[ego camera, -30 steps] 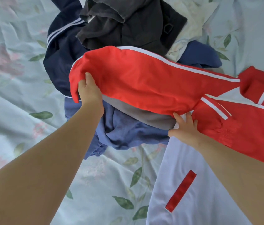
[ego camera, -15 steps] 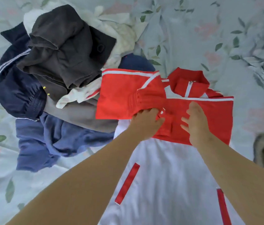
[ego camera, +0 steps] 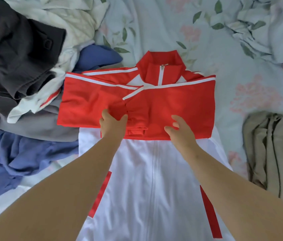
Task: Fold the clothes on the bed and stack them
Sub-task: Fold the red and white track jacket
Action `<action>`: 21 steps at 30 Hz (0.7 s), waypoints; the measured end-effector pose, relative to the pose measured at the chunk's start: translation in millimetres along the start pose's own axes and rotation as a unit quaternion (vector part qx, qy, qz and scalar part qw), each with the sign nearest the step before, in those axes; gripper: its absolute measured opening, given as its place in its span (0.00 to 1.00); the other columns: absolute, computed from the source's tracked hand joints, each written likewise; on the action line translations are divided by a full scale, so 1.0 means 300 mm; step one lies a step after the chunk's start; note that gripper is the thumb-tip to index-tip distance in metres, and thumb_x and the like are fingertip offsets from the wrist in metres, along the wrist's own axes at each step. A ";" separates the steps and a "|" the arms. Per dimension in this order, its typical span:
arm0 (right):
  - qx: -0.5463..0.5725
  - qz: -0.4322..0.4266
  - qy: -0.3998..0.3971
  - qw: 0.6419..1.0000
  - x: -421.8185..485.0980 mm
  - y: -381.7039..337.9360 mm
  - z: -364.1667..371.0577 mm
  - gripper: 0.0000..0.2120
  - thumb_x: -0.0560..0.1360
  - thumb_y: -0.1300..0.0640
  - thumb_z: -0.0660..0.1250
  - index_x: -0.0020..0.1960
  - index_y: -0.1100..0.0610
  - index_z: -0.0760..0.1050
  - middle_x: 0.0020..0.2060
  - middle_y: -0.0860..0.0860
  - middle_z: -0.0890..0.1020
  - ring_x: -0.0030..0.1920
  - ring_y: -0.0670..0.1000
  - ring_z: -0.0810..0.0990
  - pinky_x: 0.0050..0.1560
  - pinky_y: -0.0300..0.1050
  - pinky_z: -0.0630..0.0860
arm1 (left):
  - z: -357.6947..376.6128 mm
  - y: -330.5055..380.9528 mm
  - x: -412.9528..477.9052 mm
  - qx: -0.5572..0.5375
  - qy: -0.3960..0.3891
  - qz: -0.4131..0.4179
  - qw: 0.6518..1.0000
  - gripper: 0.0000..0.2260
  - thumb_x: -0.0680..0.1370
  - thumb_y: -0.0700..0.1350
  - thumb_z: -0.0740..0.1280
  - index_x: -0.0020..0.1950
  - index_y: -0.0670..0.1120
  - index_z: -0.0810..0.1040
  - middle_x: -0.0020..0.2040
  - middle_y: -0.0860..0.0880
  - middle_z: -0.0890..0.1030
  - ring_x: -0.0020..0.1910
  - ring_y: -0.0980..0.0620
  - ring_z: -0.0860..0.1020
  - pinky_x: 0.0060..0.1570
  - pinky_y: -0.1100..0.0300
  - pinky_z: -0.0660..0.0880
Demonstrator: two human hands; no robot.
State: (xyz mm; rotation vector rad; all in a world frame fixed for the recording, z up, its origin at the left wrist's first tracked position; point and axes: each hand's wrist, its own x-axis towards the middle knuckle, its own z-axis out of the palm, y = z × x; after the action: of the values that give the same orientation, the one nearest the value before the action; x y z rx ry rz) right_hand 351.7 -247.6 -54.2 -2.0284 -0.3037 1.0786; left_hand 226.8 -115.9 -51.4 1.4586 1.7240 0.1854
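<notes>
Bed (ego camera: 154,23) left side: heap of clothes (ego camera: 20,54) blocks it, touching jacket (ego camera: 154,171). Bare strip betw. jacket & folded khaki garment (ego camera: 276,150) at right edge; bare too beyond collar (ego camera: 160,58) twd far edge.

My forearms cover much of the white front of the jacket (ego camera: 154,171) and parts of its red pocket strips, and its hem runs off the bottom edge. Most left hand (ego camera: 113,126) fingers are lost in red sleeve folds and the right hand (ego camera: 180,134) fingers are blurred, so I can't tell either grip. The clothes pile (ego camera: 15,49) at upper left is cut by the top and left edges, the olive garment (ego camera: 276,153) by the right edge.
</notes>
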 end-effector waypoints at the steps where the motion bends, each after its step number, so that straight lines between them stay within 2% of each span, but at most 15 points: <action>1: -0.007 -0.009 -0.003 1.000 0.007 0.003 0.001 0.25 0.76 0.56 0.64 0.72 0.48 0.64 0.68 0.53 0.71 0.65 0.51 0.72 0.66 0.48 0.69 | 0.012 0.011 0.008 -0.039 -0.002 -0.029 0.999 0.31 0.75 0.49 0.69 0.74 0.45 0.59 0.66 0.44 0.68 0.64 0.41 0.70 0.60 0.51 0.70; 3: -0.037 -0.035 -0.018 0.999 0.021 0.015 -0.002 0.28 0.75 0.57 0.65 0.73 0.48 0.62 0.67 0.50 0.70 0.65 0.50 0.71 0.63 0.42 0.70 | 0.039 0.037 0.014 -0.066 -0.010 -0.037 0.997 0.26 0.75 0.47 0.69 0.70 0.43 0.66 0.58 0.47 0.73 0.59 0.43 0.74 0.55 0.55 0.72; 5: -0.072 -0.077 -0.055 0.993 0.038 0.029 -0.002 0.34 0.73 0.59 0.69 0.75 0.48 0.58 0.67 0.48 0.68 0.64 0.48 0.70 0.59 0.36 0.71 | 0.069 0.071 0.002 -0.063 -0.051 0.008 0.997 0.16 0.75 0.45 0.69 0.61 0.43 0.75 0.50 0.48 0.77 0.53 0.44 0.77 0.52 0.54 0.75; 7: -0.090 -0.125 -0.087 0.984 0.056 0.033 0.014 0.41 0.68 0.58 0.72 0.76 0.48 0.56 0.70 0.49 0.66 0.68 0.48 0.67 0.66 0.43 0.69 | 0.093 0.114 -0.035 -0.114 -0.129 0.035 0.984 0.07 0.76 0.41 0.67 0.54 0.46 0.78 0.43 0.50 0.80 0.45 0.50 0.80 0.47 0.57 0.78; 9: -0.091 -0.170 -0.092 0.977 0.072 0.037 0.027 0.45 0.64 0.54 0.73 0.76 0.47 0.56 0.69 0.48 0.69 0.67 0.47 0.70 0.67 0.47 0.69 | 0.106 0.155 -0.069 -0.176 -0.203 0.037 0.963 0.06 0.77 0.37 0.66 0.51 0.46 0.79 0.39 0.52 0.81 0.35 0.58 0.80 0.34 0.66 0.77; 11: -0.082 -0.186 -0.058 0.977 0.085 0.027 0.028 0.41 0.66 0.56 0.73 0.75 0.48 0.59 0.63 0.44 0.75 0.58 0.44 0.76 0.60 0.41 0.72 | 0.108 0.183 -0.083 -0.186 -0.232 0.043 0.954 0.05 0.78 0.38 0.64 0.48 0.46 0.80 0.33 0.55 0.82 0.29 0.64 0.78 0.30 0.71 0.73; 13: -0.059 -0.189 0.014 0.980 0.103 0.025 0.022 0.26 0.72 0.58 0.71 0.69 0.53 0.69 0.53 0.45 0.80 0.48 0.45 0.79 0.53 0.39 0.74 | 0.097 0.190 -0.077 -0.152 -0.243 0.060 0.956 0.08 0.80 0.45 0.61 0.46 0.48 0.79 0.35 0.58 0.82 0.34 0.66 0.77 0.38 0.70 0.71; 15: -0.049 -0.156 0.078 0.983 0.121 0.013 0.013 0.10 0.76 0.57 0.66 0.55 0.60 0.77 0.44 0.53 0.84 0.45 0.54 0.82 0.51 0.48 0.76 | 0.087 0.176 -0.065 -0.089 -0.250 0.080 0.961 0.12 0.81 0.50 0.58 0.53 0.49 0.81 0.47 0.53 0.82 0.48 0.61 0.77 0.51 0.64 0.69; 16: -0.027 -0.128 0.095 0.987 0.130 0.007 0.004 0.09 0.77 0.57 0.65 0.50 0.62 0.77 0.41 0.56 0.83 0.43 0.57 0.83 0.50 0.53 0.77 | 0.089 0.159 -0.053 -0.048 -0.228 0.106 0.967 0.13 0.81 0.50 0.59 0.57 0.49 0.80 0.54 0.51 0.81 0.55 0.56 0.76 0.57 0.60 0.68; 18: 0.044 -0.062 0.107 0.991 0.136 -0.004 -0.031 0.09 0.78 0.57 0.62 0.48 0.63 0.75 0.41 0.58 0.81 0.37 0.53 0.83 0.45 0.57 0.79 | 0.097 0.125 -0.025 0.098 -0.126 0.186 0.969 0.15 0.80 0.51 0.60 0.62 0.50 0.78 0.60 0.51 0.79 0.62 0.50 0.73 0.63 0.53 0.68; 19: 0.073 -0.037 0.124 0.989 0.140 -0.003 -0.060 0.09 0.79 0.57 0.60 0.51 0.63 0.73 0.41 0.57 0.80 0.32 0.48 0.82 0.40 0.54 0.81 | 0.099 0.113 -0.016 0.171 -0.081 0.214 0.958 0.16 0.79 0.51 0.60 0.64 0.52 0.77 0.62 0.51 0.77 0.64 0.48 0.72 0.64 0.50 0.67; 21: 0.103 -0.003 0.181 0.978 0.147 0.015 -0.147 0.08 0.80 0.58 0.58 0.56 0.60 0.71 0.41 0.55 0.79 0.23 0.42 0.78 0.26 0.44 0.77 | 0.114 0.100 -0.020 0.241 -0.046 0.246 0.938 0.16 0.78 0.50 0.61 0.66 0.54 0.74 0.64 0.52 0.74 0.67 0.48 0.68 0.66 0.48 0.65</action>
State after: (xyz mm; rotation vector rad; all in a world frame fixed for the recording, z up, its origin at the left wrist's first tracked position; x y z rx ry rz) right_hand 412.2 -250.8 -69.4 -1.9859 -0.0094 0.6858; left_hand 271.6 -125.2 -52.1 2.2142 1.3499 -0.0522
